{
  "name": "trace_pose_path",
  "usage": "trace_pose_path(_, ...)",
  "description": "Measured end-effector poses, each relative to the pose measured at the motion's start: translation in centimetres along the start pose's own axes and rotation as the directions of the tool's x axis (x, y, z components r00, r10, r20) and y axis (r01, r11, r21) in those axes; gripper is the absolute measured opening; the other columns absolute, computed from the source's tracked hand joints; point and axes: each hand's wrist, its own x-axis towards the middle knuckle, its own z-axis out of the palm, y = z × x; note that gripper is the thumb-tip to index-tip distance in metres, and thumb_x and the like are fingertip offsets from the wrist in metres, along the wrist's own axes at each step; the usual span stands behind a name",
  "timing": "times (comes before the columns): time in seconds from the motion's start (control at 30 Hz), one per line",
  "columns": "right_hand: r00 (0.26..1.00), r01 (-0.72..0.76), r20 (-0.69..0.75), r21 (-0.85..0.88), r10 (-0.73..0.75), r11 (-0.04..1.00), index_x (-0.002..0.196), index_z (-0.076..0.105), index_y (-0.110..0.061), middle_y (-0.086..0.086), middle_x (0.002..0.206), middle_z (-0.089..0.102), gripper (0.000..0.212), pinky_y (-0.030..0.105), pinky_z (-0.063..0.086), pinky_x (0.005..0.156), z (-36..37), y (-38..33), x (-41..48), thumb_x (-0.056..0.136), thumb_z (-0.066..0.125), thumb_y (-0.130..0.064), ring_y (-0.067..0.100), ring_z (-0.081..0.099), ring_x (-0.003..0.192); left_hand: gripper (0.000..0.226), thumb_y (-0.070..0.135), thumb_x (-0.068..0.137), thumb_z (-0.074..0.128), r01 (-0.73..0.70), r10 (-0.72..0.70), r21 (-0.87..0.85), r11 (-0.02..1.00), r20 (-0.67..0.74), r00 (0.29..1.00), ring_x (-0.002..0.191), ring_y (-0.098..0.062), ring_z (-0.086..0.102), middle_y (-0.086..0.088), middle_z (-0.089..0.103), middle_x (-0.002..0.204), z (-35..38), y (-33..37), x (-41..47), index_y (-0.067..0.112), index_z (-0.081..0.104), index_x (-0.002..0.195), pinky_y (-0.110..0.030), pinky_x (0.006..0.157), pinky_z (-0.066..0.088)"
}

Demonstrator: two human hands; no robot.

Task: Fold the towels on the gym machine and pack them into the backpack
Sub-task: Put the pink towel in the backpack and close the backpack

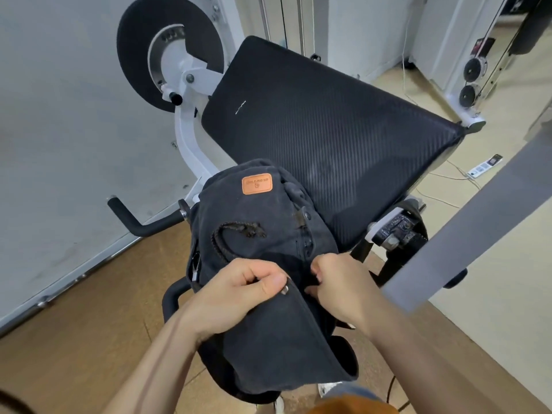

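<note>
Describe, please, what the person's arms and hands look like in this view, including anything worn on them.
Both forearms are bare up to the frame's lower edge, with no sleeves in view. The left hand and right hand wear no gloves, and no rings, watch or bracelets are visible.

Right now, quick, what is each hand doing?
Left hand: closed, fingers pinching the backpack flap at a small metal fastener.
Right hand: closed, gripping the backpack fabric.

Backpack (pixel 268 234): dark matt canvas cloth w/ tan leather-look patch (pixel 257 184). Seat pad (pixel 328 124), upper centre: black ribbed vinyl-like finish, slight sheen. Machine frame (pixel 186 138): glossy white metal. Floor (pixel 74 339): matt brown.
</note>
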Motion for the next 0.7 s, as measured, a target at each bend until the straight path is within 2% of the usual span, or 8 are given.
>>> trace_pose_path(0.07,1.000,-0.017,-0.013,0.114,0.018,0.993,0.092,0.064,-0.019,-0.004,0.086,0.066,0.019,0.035,0.053,0.079,-0.1,0.2,-0.1,0.081,0.073,-0.032,0.020,0.063,0.089,0.026,0.032,0.093,0.056,0.022,-0.023,-0.009,1.000,-0.034,0.999,0.081,-0.012,0.062,-0.008,0.070,0.084,0.0,0.3,0.0,0.011,0.071,0.089,-0.028,0.078,0.048)
trace_pose_path(0.1,0.998,-0.046,-0.019,0.259,0.053,0.965,0.090,0.066,-0.021,-0.007,0.082,0.067,0.017,0.031,0.052,0.078,-0.3,0.2,-0.4,0.079,0.076,-0.031,0.014,0.064,0.085,0.018,0.025,0.093,0.058,0.025,-0.026,-0.008,1.000,-0.045,0.999,0.083,-0.010,0.064,-0.003,0.072,0.085,0.0,0.5,0.0,0.015,0.073,0.089,-0.025,0.078,0.049)
trace_pose_path(0.17,0.993,-0.105,0.020,0.629,0.120,0.770,0.085,0.070,-0.020,-0.004,0.076,0.070,0.017,0.022,0.050,0.071,-0.9,-0.1,-1.0,0.075,0.083,-0.024,0.009,0.066,0.076,0.014,0.011,0.088,0.068,0.030,-0.031,-0.012,0.999,-0.087,0.996,0.080,-0.008,0.067,0.000,0.074,0.083,0.0,0.9,0.3,0.021,0.077,0.083,-0.022,0.075,0.050)
trace_pose_path(0.23,0.993,-0.108,0.067,0.861,0.101,0.497,0.084,0.073,-0.016,0.006,0.076,0.074,0.015,0.025,0.054,0.069,-1.3,-0.8,-1.2,0.073,0.084,-0.016,0.016,0.070,0.073,0.021,0.007,0.081,0.075,0.041,-0.037,0.023,0.999,-0.170,0.985,0.075,-0.007,0.069,0.004,0.075,0.078,0.4,1.2,0.9,0.027,0.077,0.077,-0.021,0.072,0.051)
trace_pose_path(0.3,0.995,-0.086,0.060,0.923,0.082,0.374,0.083,0.075,-0.012,0.011,0.078,0.075,0.008,0.035,0.058,0.074,-1.5,-1.3,-1.2,0.078,0.080,-0.013,0.024,0.073,0.077,0.023,0.010,0.080,0.077,0.037,0.009,0.165,0.986,-0.271,0.963,0.075,-0.004,0.067,0.010,0.073,0.077,1.2,1.3,1.4,0.033,0.075,0.076,-0.018,0.073,0.050)
trace_pose_path(0.43,0.995,-0.075,0.056,0.964,0.083,0.255,0.085,0.076,-0.008,0.016,0.082,0.075,0.006,0.040,0.058,0.079,-1.5,-1.6,-1.5,0.086,0.070,-0.006,0.028,0.072,0.080,0.029,0.015,0.077,0.080,-0.027,0.183,0.364,0.931,-0.402,0.897,0.083,-0.003,0.063,0.015,0.068,0.082,1.8,0.5,1.8,0.041,0.067,0.075,-0.017,0.077,0.047)
trace_pose_path(0.5,0.996,-0.066,0.048,0.963,0.075,0.262,0.087,0.075,-0.008,0.015,0.083,0.075,0.009,0.044,0.057,0.083,-1.4,-1.5,-1.7,0.088,0.067,-0.005,0.029,0.073,0.082,0.022,0.019,0.077,0.081,-0.041,0.218,0.408,0.912,-0.400,0.890,0.086,-0.002,0.064,0.016,0.069,0.084,1.8,0.2,1.7,0.039,0.070,0.078,-0.018,0.079,0.048)
trace_pose_path(0.7,0.994,0.060,-0.099,0.874,0.056,0.483,0.083,0.077,-0.018,0.005,0.080,0.075,0.014,0.047,0.056,0.087,-1.5,-1.6,-1.9,0.087,0.069,-0.006,0.021,0.072,0.084,0.011,0.022,0.077,0.080,-0.023,0.256,0.483,0.875,-0.423,0.869,0.084,0.004,0.062,0.021,0.067,0.081,2.0,-0.3,1.7,0.029,0.074,0.081,-0.014,0.077,0.046)
